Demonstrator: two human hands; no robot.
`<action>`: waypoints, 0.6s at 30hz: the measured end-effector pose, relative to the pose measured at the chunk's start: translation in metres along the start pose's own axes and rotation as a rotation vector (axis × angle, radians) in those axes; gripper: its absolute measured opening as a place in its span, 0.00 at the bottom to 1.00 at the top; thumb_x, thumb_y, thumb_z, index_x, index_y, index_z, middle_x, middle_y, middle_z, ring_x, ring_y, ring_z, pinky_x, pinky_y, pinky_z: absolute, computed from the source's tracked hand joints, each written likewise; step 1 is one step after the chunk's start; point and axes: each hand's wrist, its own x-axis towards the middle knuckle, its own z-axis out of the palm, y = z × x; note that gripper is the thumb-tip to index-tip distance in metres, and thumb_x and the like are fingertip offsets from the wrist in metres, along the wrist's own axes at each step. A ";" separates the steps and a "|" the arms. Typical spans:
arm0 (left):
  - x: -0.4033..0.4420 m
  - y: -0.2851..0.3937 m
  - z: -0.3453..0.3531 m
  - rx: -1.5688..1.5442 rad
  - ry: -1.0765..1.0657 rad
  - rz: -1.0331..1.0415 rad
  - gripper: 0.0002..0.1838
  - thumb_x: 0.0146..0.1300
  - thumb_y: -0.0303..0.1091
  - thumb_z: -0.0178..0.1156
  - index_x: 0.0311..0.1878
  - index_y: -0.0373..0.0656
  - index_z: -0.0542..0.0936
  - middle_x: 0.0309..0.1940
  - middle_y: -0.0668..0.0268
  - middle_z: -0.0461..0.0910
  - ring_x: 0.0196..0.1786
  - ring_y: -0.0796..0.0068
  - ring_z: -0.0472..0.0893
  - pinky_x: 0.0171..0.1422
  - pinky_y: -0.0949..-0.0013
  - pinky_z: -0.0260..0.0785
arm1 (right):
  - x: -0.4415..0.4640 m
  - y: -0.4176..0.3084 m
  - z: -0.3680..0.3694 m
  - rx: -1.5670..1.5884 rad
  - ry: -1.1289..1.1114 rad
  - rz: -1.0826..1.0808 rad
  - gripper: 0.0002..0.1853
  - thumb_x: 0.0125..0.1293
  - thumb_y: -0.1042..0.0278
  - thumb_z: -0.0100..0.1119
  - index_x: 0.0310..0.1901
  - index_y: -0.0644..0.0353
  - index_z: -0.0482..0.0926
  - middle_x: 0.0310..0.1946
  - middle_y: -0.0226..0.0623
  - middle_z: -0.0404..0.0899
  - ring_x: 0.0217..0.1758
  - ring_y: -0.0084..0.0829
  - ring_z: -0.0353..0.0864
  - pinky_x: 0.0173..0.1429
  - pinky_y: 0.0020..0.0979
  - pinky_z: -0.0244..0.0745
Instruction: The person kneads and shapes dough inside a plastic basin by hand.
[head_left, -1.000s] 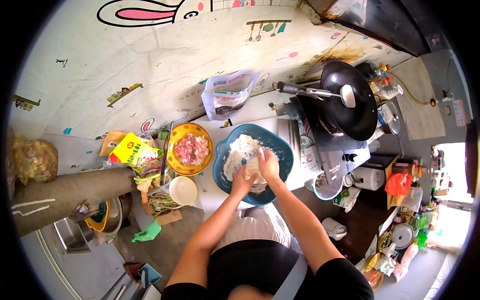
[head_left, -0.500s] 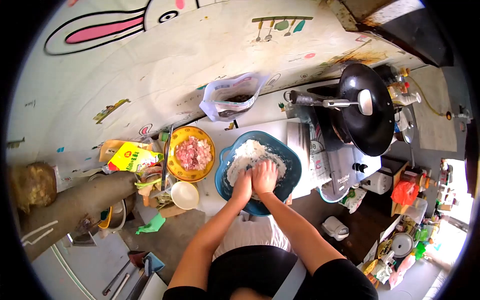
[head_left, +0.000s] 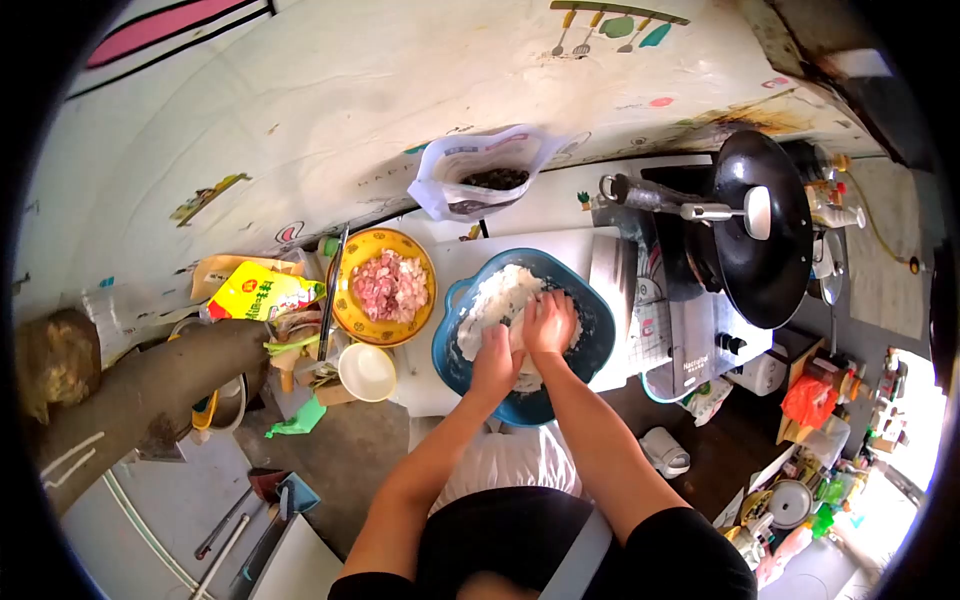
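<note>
Both hands are inside a blue basin (head_left: 598, 345) that holds white flour and a pale lump of dough (head_left: 520, 335). My left hand (head_left: 495, 360) is closed against the left side of the dough. Just to its right, my right hand (head_left: 550, 323) presses on the dough with its fingers curled over it. Loose flour (head_left: 495, 300) lies at the back and left of the basin. To the left stands a yellow plate (head_left: 345, 310) of chopped raw meat (head_left: 388, 286). The dough is partly hidden under my hands.
An open plastic bag (head_left: 440, 180) stands behind the basin. A black wok (head_left: 790, 270) with a spatula (head_left: 757, 213) sits on the stove at the right. At the left are a small white bowl (head_left: 367, 371), a yellow packet (head_left: 260, 292) and a thick pipe (head_left: 150, 395).
The hands, side by side half a second ago, are now slightly apart around the dough, with my right hand farther right. The whole view has shifted and turned a little.
</note>
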 end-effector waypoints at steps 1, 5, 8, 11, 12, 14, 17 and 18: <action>-0.008 -0.005 0.007 0.012 0.065 -0.002 0.21 0.56 0.31 0.59 0.49 0.34 0.65 0.42 0.45 0.68 0.46 0.40 0.69 0.49 0.54 0.65 | -0.002 0.001 0.000 0.007 0.000 0.003 0.09 0.55 0.61 0.56 0.25 0.57 0.76 0.32 0.35 0.74 0.41 0.41 0.72 0.43 0.44 0.67; -0.028 -0.030 0.031 -0.185 0.000 -0.336 0.19 0.60 0.34 0.56 0.50 0.33 0.66 0.42 0.47 0.73 0.44 0.48 0.75 0.47 0.59 0.72 | -0.002 -0.003 -0.003 -0.014 -0.008 -0.012 0.12 0.60 0.59 0.53 0.29 0.59 0.77 0.33 0.38 0.74 0.42 0.43 0.72 0.44 0.44 0.67; -0.018 -0.023 0.029 -0.813 -0.197 -0.782 0.16 0.62 0.36 0.52 0.48 0.33 0.68 0.40 0.52 0.75 0.39 0.60 0.78 0.41 0.66 0.74 | -0.003 0.000 -0.008 0.106 -0.170 0.112 0.17 0.65 0.55 0.49 0.34 0.62 0.77 0.37 0.44 0.77 0.44 0.47 0.74 0.47 0.46 0.67; -0.008 -0.031 0.028 -1.018 -0.164 -0.896 0.16 0.62 0.41 0.51 0.43 0.35 0.72 0.37 0.57 0.75 0.34 0.69 0.78 0.34 0.71 0.75 | -0.003 0.005 -0.018 0.320 -0.262 0.189 0.20 0.67 0.54 0.45 0.34 0.65 0.77 0.35 0.51 0.78 0.41 0.51 0.76 0.46 0.46 0.68; -0.006 -0.031 0.025 -1.032 -0.169 -0.917 0.17 0.62 0.42 0.51 0.43 0.36 0.72 0.38 0.58 0.75 0.34 0.70 0.78 0.33 0.71 0.74 | -0.005 0.004 -0.027 0.325 -0.262 0.166 0.21 0.67 0.53 0.44 0.33 0.66 0.77 0.34 0.52 0.78 0.40 0.52 0.77 0.45 0.45 0.69; -0.005 -0.029 0.023 -1.023 -0.177 -0.902 0.18 0.63 0.44 0.52 0.42 0.36 0.72 0.37 0.58 0.75 0.34 0.71 0.77 0.33 0.71 0.73 | -0.011 0.002 -0.042 0.397 -0.282 0.172 0.21 0.67 0.55 0.45 0.29 0.66 0.78 0.30 0.54 0.78 0.36 0.54 0.77 0.42 0.45 0.69; -0.007 -0.039 0.029 -0.971 -0.223 -0.790 0.17 0.63 0.45 0.53 0.40 0.37 0.73 0.35 0.59 0.76 0.34 0.70 0.77 0.34 0.69 0.70 | -0.029 -0.016 -0.067 0.332 -0.306 0.171 0.21 0.66 0.54 0.46 0.29 0.66 0.77 0.29 0.54 0.77 0.37 0.54 0.76 0.42 0.46 0.69; -0.005 -0.055 0.038 -0.963 -0.265 -0.748 0.17 0.63 0.45 0.54 0.39 0.37 0.74 0.33 0.59 0.77 0.34 0.69 0.77 0.35 0.67 0.69 | -0.040 -0.014 -0.058 0.301 -0.195 0.071 0.21 0.65 0.54 0.48 0.28 0.66 0.76 0.29 0.54 0.75 0.36 0.53 0.75 0.42 0.46 0.69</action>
